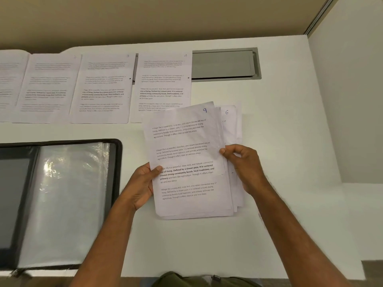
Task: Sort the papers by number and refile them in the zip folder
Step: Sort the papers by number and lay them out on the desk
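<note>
White desk [269,224]: sheets 3 [103,88] and 4 [163,81] laid out in a row at back for ordering. Unsorted stack [186,162], 9 on top, pinched by left hand [143,185] and right hand [242,164], fanned to read numbers. Zip folder [62,204] open at left, awaiting refiling.

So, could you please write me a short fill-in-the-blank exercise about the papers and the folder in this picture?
1. The top white sheet of the held stack is numbered ___.
2. The sheet peeking out behind it is numbered ___.
3. The left hand and right hand grip the stack's ___ edges.
4. The black zip folder with clear sleeves lies ___.

Missing words: 9; 6; side; open
</note>
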`<control>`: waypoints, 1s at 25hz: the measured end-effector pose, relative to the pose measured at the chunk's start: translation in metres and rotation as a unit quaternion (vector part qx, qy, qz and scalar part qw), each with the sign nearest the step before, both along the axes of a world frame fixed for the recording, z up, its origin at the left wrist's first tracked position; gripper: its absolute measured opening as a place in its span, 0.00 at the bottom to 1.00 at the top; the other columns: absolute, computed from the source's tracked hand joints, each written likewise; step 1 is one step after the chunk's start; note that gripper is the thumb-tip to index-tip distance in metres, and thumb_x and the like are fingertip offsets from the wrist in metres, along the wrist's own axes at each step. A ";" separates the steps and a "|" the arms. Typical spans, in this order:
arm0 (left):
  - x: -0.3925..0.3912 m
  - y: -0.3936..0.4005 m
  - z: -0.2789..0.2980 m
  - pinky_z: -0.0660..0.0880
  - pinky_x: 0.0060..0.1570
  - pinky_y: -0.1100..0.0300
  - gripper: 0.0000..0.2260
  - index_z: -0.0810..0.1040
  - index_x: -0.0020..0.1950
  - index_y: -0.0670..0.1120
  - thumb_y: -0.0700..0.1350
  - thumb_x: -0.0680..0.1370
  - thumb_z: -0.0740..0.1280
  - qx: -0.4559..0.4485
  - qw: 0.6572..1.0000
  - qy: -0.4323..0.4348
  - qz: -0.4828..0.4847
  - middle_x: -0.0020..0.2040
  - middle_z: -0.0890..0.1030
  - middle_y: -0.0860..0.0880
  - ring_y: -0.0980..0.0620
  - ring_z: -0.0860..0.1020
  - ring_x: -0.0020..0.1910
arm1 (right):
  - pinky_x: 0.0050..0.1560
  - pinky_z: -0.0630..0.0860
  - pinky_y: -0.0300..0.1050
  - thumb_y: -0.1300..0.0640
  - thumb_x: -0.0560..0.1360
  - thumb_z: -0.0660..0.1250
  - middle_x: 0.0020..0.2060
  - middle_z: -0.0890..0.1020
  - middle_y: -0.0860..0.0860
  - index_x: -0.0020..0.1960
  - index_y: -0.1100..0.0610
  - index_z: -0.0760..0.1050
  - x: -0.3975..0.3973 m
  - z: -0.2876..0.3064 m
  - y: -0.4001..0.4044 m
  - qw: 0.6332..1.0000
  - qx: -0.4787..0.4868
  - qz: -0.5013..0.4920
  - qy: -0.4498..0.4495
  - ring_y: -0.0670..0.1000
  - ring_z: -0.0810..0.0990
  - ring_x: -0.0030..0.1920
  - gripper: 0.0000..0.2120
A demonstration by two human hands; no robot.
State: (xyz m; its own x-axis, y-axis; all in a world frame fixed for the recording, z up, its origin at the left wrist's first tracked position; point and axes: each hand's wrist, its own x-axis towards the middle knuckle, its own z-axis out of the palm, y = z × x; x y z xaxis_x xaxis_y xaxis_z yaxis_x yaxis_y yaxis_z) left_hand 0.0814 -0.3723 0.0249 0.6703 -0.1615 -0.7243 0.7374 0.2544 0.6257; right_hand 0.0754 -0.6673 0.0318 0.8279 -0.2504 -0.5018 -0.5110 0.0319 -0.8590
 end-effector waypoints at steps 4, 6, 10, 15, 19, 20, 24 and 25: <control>-0.012 -0.004 -0.006 0.82 0.56 0.50 0.15 0.79 0.67 0.42 0.39 0.80 0.66 0.012 1.000 0.017 0.002 0.63 0.83 0.41 0.43 0.83 0.60 | 0.56 0.80 0.45 0.56 0.72 0.81 0.43 0.87 0.51 0.41 0.57 0.83 -0.007 -0.003 0.003 0.999 0.013 -0.043 0.012 0.50 0.85 0.49 0.08; -0.015 -0.005 -0.007 0.82 0.58 0.48 0.15 0.79 0.66 0.42 0.40 0.80 0.67 0.016 1.000 0.023 -0.004 0.63 0.83 0.41 0.41 0.82 0.62 | 0.54 0.81 0.50 0.56 0.71 0.82 0.42 0.85 0.54 0.40 0.57 0.80 -0.009 -0.003 0.005 0.999 0.026 -0.044 0.011 0.52 0.84 0.45 0.11; -0.018 -0.006 -0.008 0.77 0.65 0.42 0.14 0.79 0.67 0.43 0.40 0.81 0.66 0.020 0.999 0.023 -0.010 0.63 0.83 0.42 0.41 0.81 0.63 | 0.52 0.78 0.50 0.56 0.73 0.80 0.41 0.81 0.50 0.37 0.51 0.74 -0.012 -0.007 0.005 0.997 0.052 -0.050 0.003 0.51 0.81 0.45 0.15; -0.019 -0.006 -0.008 0.80 0.61 0.46 0.15 0.78 0.69 0.44 0.39 0.82 0.65 0.011 1.000 0.017 -0.006 0.64 0.83 0.43 0.43 0.82 0.63 | 0.51 0.72 0.47 0.51 0.78 0.75 0.41 0.75 0.45 0.40 0.50 0.69 -0.013 -0.015 0.006 0.996 0.040 -0.073 -0.023 0.49 0.75 0.46 0.15; -0.022 -0.006 -0.010 0.81 0.59 0.49 0.15 0.78 0.68 0.44 0.39 0.81 0.65 0.005 1.000 0.017 0.001 0.64 0.83 0.43 0.43 0.82 0.62 | 0.51 0.75 0.48 0.51 0.81 0.71 0.44 0.79 0.47 0.44 0.55 0.71 -0.011 -0.016 0.010 0.996 0.024 -0.074 -0.044 0.49 0.77 0.47 0.12; -0.023 -0.006 -0.010 0.81 0.59 0.49 0.15 0.78 0.68 0.44 0.39 0.81 0.65 0.004 1.000 0.019 0.003 0.64 0.83 0.43 0.43 0.82 0.63 | 0.52 0.75 0.46 0.52 0.82 0.70 0.45 0.80 0.46 0.45 0.54 0.72 -0.010 -0.014 0.012 0.996 0.011 -0.070 -0.050 0.48 0.78 0.47 0.11; -0.024 -0.007 -0.011 0.81 0.60 0.45 0.15 0.78 0.69 0.45 0.40 0.82 0.65 -0.003 1.000 0.026 0.002 0.65 0.83 0.43 0.43 0.82 0.63 | 0.57 0.75 0.37 0.57 0.85 0.65 0.51 0.81 0.40 0.53 0.52 0.79 -0.011 -0.008 0.016 0.986 -0.074 -0.009 -0.151 0.43 0.80 0.54 0.04; -0.024 -0.008 -0.011 0.80 0.61 0.45 0.16 0.77 0.70 0.44 0.40 0.82 0.65 -0.006 1.000 0.027 0.005 0.65 0.82 0.43 0.43 0.82 0.63 | 0.57 0.74 0.35 0.59 0.85 0.65 0.53 0.81 0.38 0.55 0.52 0.79 -0.012 -0.007 0.018 0.977 -0.098 0.013 -0.189 0.42 0.80 0.56 0.05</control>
